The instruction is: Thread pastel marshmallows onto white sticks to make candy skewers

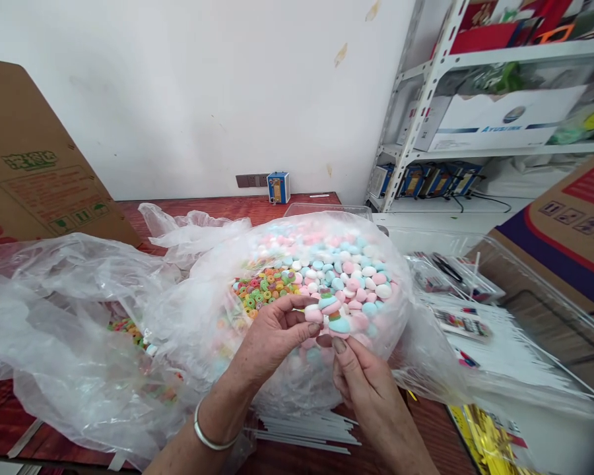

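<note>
My left hand (272, 336), a silver bangle on its wrist, pinches a pink and white marshmallow (313, 313) between thumb and fingertips. Close beside it, my right hand (366, 382) grips the lower end of a stack of marshmallows and gummy rings (337, 323). Blue and pink marshmallows alternate with small green and orange rings in that stack; I cannot make out a stick inside it. Behind both hands, a large clear plastic bag (400, 284) lies open, full of pastel marshmallows (354, 267). Colourful gummy rings (262, 290) are heaped at its left side.
White sticks (307, 432) lie on the red-brown table in front of the bag. Crumpled plastic (64, 323) spreads leftward, with a cardboard box (39, 152) behind. To the right are a clear bin (475, 251), more white sticks, gold ties (490, 435) and another carton (574, 211).
</note>
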`<state>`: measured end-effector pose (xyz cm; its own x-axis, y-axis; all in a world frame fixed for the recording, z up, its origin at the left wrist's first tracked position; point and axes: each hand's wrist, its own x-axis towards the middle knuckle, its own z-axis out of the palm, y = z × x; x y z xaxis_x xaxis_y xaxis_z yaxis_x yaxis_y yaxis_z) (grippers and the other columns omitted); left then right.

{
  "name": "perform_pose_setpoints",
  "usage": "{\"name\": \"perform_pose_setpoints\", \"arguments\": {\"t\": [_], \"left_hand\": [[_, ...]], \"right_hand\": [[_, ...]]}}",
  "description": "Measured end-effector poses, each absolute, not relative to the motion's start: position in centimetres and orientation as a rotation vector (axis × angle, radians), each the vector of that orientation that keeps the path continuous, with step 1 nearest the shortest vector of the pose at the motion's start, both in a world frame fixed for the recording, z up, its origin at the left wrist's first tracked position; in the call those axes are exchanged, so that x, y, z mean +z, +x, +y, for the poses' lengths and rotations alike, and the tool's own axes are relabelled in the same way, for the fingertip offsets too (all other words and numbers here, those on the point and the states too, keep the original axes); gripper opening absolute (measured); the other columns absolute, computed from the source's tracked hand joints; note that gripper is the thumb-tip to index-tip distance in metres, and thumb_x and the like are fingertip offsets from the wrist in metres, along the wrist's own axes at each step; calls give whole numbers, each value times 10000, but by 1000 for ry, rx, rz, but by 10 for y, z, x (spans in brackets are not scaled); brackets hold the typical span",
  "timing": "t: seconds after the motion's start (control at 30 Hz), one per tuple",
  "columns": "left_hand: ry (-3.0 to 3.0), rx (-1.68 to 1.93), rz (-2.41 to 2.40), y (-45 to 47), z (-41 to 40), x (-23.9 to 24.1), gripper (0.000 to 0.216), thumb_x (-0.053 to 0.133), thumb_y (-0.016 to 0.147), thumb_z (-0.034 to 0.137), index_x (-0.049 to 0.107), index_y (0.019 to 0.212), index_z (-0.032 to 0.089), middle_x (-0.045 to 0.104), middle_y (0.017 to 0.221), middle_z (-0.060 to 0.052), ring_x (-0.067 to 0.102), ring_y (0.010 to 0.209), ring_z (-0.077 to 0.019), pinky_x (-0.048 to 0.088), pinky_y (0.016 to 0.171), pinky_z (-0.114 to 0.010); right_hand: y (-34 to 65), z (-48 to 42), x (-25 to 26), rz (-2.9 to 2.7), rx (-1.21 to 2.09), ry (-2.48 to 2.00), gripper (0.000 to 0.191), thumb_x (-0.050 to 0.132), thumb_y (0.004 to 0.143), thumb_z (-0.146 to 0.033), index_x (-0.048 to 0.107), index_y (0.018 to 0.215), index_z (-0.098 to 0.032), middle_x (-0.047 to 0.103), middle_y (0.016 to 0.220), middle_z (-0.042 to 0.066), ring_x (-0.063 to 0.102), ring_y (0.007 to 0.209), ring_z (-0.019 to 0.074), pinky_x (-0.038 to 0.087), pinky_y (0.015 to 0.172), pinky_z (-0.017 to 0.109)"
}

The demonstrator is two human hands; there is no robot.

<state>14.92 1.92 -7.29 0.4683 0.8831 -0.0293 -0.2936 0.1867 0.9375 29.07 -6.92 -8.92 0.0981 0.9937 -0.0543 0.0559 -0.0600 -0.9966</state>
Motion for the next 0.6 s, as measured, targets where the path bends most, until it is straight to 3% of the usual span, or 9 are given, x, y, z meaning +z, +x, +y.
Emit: {"name": "perform_pose_setpoints", "arguments": {"t": [0.17,0.33,0.6], "left_hand": [[1044,1098,729,148,27,-71,366,847,699,222,706,1032,160,777,951,-74,734,865,-186,579,751,-252],[1042,1140,758,148,31,-71,401,827,706,232,694,1077,157,777,970,-89,739,877,-215,586,717,-269],[1064,1157,751,151,28,-75,343,794,724,189,665,1042,166,786,915,-74,749,864,-219,588,740,-287]], "right_hand": [[286,-89,-83,-1073,1302,-1353,542,459,919,-662,640,996,-157,313,569,-75,276,498,97,202,455,236],[280,-97,-84,-1051,1362,-1341,564,491,885,-697,652,885,-156,320,528,-76,299,506,98,219,496,254],[276,-97,-82,-853,1504,-1316,573,537,835,-727,642,901,-167,281,492,-99,226,435,73,181,417,221]]}}
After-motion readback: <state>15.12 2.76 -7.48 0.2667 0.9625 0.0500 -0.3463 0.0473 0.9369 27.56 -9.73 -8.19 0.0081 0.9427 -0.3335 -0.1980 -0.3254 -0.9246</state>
